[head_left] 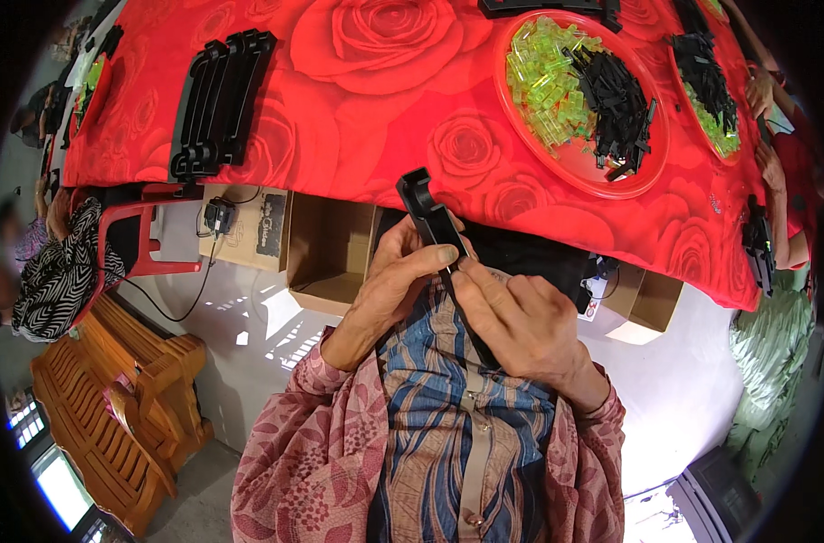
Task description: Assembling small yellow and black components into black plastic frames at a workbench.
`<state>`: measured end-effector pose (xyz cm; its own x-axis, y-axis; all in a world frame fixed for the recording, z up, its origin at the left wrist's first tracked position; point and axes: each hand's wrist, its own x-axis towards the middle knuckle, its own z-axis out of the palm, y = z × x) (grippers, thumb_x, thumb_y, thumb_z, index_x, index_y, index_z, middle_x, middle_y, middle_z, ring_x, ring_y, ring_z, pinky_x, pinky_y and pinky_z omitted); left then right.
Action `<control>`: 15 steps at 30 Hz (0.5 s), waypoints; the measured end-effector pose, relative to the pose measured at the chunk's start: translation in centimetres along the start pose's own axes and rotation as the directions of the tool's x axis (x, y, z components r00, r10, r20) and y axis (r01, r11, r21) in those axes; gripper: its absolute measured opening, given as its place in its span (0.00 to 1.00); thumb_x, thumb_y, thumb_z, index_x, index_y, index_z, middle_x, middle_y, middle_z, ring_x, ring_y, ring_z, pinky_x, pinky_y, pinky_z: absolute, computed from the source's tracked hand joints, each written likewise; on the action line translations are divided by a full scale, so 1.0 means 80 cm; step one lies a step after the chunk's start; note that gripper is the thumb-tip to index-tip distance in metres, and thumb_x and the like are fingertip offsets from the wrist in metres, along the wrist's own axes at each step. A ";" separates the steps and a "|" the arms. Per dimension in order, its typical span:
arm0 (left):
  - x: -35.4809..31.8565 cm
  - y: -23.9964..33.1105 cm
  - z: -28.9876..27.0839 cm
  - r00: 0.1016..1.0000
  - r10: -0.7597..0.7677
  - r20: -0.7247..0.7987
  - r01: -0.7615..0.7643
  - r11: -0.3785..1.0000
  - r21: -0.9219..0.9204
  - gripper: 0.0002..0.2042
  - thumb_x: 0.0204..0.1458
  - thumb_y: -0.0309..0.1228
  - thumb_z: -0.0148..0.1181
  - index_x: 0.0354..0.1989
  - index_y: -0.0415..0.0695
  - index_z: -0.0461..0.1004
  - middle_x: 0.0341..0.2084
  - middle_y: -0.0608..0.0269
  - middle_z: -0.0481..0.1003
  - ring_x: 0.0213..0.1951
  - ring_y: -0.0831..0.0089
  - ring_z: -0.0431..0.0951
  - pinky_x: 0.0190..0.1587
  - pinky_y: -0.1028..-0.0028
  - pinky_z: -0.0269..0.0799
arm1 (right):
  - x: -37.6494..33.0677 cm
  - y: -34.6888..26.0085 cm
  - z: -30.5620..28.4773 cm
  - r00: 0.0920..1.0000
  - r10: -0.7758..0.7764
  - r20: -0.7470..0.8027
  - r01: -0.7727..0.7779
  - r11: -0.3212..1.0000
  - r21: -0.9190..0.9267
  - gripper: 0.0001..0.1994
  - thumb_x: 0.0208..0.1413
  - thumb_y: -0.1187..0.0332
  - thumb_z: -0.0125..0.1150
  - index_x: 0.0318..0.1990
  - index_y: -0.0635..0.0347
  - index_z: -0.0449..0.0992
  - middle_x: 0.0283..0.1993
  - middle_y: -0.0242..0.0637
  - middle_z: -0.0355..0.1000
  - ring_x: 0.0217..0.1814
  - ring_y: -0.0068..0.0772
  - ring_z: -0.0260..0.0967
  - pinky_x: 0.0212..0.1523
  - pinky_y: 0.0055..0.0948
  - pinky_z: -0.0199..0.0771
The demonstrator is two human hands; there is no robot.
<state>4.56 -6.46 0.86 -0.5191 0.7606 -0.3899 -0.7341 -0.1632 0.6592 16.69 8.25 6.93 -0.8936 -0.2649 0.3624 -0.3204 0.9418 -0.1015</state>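
Note:
A long black plastic part (418,195) with a hooked upper end slants between my two hands, just off the near edge of the table. My left hand (403,271) grips its side, with the thumb laid across it. On the other side, my right hand (525,321) is closed, its thumb and forefinger pressed together against the part. Whether those fingertips also pinch some small piece cannot be made out. Part of the black piece's lower length is hidden behind my right hand.
A red cloth with rose prints (367,118) covers the table. Several similar black parts (222,104) lie stacked at left. A red tray (570,176) at right holds yellow-green clear pieces (543,81) and small black strips (615,104). Cardboard boxes (331,244) stand beneath. Other people's hands (774,167) show at far right.

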 end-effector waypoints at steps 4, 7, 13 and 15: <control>-0.002 0.005 0.007 1.000 -0.001 -0.015 0.000 1.000 -0.031 0.23 0.47 0.28 0.64 0.51 0.36 0.67 0.38 0.52 0.76 0.42 0.65 0.78 0.50 0.67 0.73 | 0.003 0.004 0.003 0.977 0.156 -0.147 -0.121 0.967 0.224 0.17 0.40 0.80 0.64 0.43 0.67 0.77 0.41 0.44 0.73 0.28 0.29 0.71 0.24 0.24 0.71; -0.001 0.002 0.002 0.999 0.020 -0.031 -0.020 1.000 0.015 0.22 0.47 0.28 0.64 0.51 0.37 0.67 0.39 0.52 0.76 0.43 0.64 0.78 0.51 0.66 0.72 | 0.002 0.005 -0.001 0.973 0.224 -0.056 -0.199 0.935 0.295 0.17 0.38 0.82 0.63 0.42 0.66 0.76 0.37 0.43 0.71 0.29 0.36 0.73 0.25 0.28 0.76; -0.008 -0.013 0.007 0.984 0.099 -0.145 -0.110 0.992 -0.069 0.20 0.49 0.23 0.64 0.51 0.38 0.68 0.39 0.55 0.76 0.40 0.68 0.78 0.48 0.69 0.74 | 0.001 0.013 -0.003 0.940 0.339 0.033 -0.329 0.880 0.343 0.19 0.39 0.80 0.60 0.44 0.63 0.72 0.37 0.41 0.68 0.33 0.39 0.73 0.31 0.32 0.77; -0.013 -0.019 -0.014 0.990 0.124 -0.067 -0.128 0.989 -0.075 0.20 0.49 0.22 0.62 0.52 0.36 0.68 0.44 0.52 0.76 0.45 0.65 0.78 0.51 0.65 0.74 | -0.001 0.019 -0.006 0.936 0.352 0.004 -0.329 0.870 0.367 0.19 0.39 0.80 0.60 0.44 0.63 0.72 0.35 0.40 0.67 0.33 0.38 0.73 0.29 0.33 0.76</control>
<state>5.74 -7.72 -0.43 -0.6340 0.6907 -0.3477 -0.6921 -0.3062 0.6536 16.44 9.78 7.16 -0.9503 0.0830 0.3002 -0.1005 0.8306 -0.5477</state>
